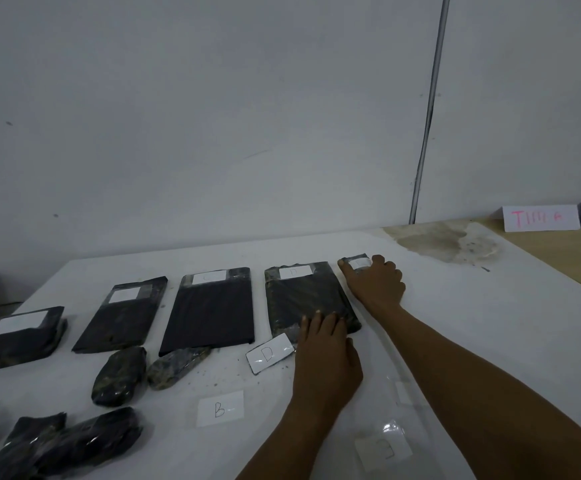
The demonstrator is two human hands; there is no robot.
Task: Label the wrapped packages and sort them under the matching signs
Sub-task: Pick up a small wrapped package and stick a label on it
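Note:
Four flat black wrapped packages lie in a row on the white table (472,317), each with a white label at its far end. My left hand (323,355) rests with straight fingers on the near edge of the rightmost flat package (303,299), whose label reads D. Just right of it, my right hand (375,282) curls over a small black package (355,260) with a white label on top; most of that package is hidden under the hand. A loose D label (270,355) lies beside my left hand.
Loose labels lie near me: a B label (219,408) and a taped label (384,445). Lumpy black packages (119,375) sit at the front left. Pink-lettered signs (540,218) stand far right on a wooden surface (580,261). A brown stain (452,242) marks the far table edge.

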